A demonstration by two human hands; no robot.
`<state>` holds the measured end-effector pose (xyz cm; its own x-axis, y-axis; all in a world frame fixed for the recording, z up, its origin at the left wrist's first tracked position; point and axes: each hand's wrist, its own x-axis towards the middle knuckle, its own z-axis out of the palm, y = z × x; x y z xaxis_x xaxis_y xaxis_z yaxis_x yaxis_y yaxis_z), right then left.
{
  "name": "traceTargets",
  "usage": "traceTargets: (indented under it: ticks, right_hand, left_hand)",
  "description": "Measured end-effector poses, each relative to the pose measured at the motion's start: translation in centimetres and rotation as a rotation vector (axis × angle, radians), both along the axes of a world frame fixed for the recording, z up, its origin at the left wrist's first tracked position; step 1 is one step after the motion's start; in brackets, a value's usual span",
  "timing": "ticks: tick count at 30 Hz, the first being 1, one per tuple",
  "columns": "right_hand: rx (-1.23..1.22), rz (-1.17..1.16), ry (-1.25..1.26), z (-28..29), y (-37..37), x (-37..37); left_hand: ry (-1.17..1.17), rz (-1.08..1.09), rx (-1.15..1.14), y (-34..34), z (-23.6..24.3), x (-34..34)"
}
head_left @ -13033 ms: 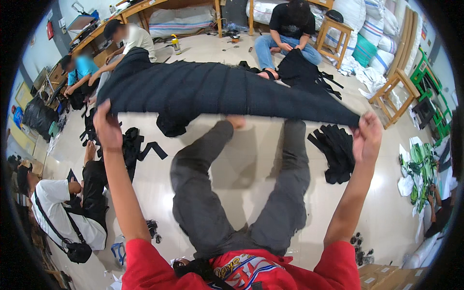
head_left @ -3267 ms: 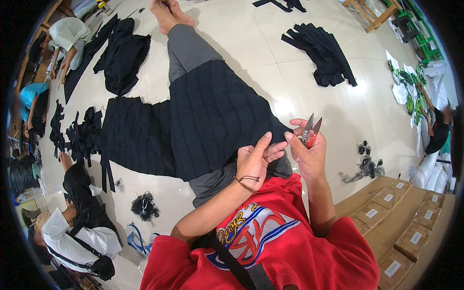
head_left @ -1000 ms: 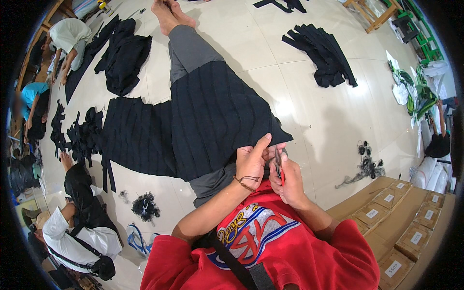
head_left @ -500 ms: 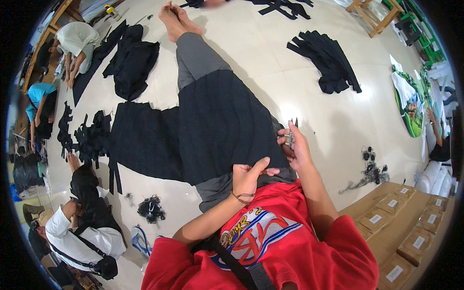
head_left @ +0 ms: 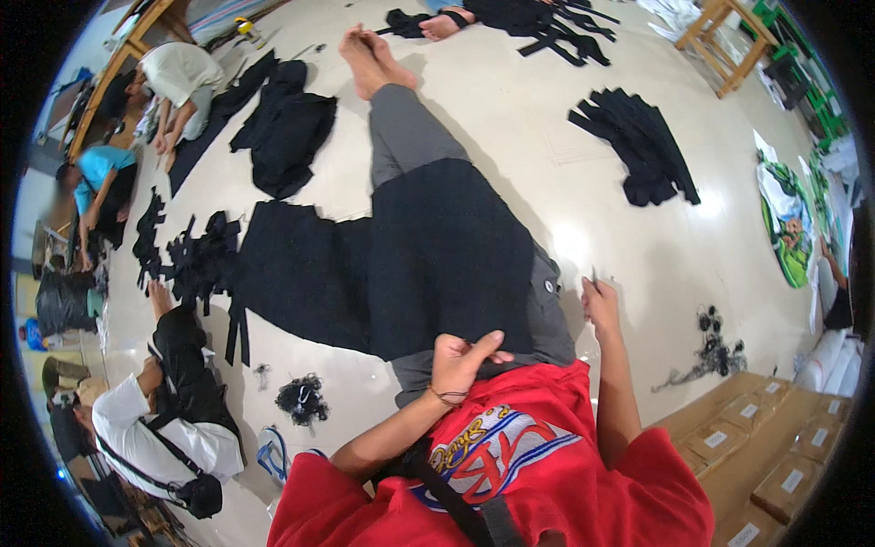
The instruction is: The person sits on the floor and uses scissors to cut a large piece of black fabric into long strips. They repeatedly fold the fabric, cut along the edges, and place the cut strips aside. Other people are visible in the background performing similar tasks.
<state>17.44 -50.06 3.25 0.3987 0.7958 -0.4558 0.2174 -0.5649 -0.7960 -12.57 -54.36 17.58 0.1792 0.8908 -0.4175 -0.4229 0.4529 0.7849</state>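
One broad black cloth panel [head_left: 448,260] covers my legs [head_left: 412,128], its near edge apparently pinched by my left hand [head_left: 462,363], my right hand [head_left: 600,304] closed around slim metal-tipped snips [head_left: 594,273] off to its right, probably between trims, the next calling for a taut edge.

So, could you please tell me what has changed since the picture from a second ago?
The right hand has moved rightward, away from the left hand and off the cloth, taking the scissors along; only a bit of them shows now. The left hand stays at the cloth's near edge, and the cloth still lies across the legs.
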Motion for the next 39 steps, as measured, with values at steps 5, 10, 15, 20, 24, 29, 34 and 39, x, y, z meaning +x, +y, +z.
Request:
traceTargets:
  ticks: [5,10,15,20,24,29,34,39]
  right_hand:
    - [-0.079,0.045,0.789,12.5,-0.7,-4.2]
    - [0.029,-0.033,0.894,15.3,-0.5,-8.1]
    - [0.309,-0.158,0.740,17.7,1.4,-9.5]
    - [0.394,-0.008,0.599,17.3,3.1,-8.3]
    - [0.370,-0.028,0.627,17.9,3.2,-7.5]
    - [0.299,-0.171,0.569,18.4,2.3,-7.6]
    - [0.324,-0.096,0.710,18.2,1.8,-7.4]
    - [0.289,-0.121,0.686,18.8,0.8,-7.0]
  left_hand:
    - [0.010,-0.064,0.107,1.8,0.7,3.4]
    - [-0.027,0.043,0.181,3.6,0.6,6.5]
    - [-0.057,0.072,-0.015,5.1,0.0,7.0]
    - [-0.509,0.237,-0.381,5.9,1.3,6.7]
    - [-0.406,0.162,-0.342,6.0,1.4,6.3]
    - [-0.265,0.096,-0.322,6.2,3.2,6.5]
    - [-0.237,0.117,-0.317,5.7,3.0,6.5]
    - [-0.205,0.094,-0.342,5.6,3.3,7.1]
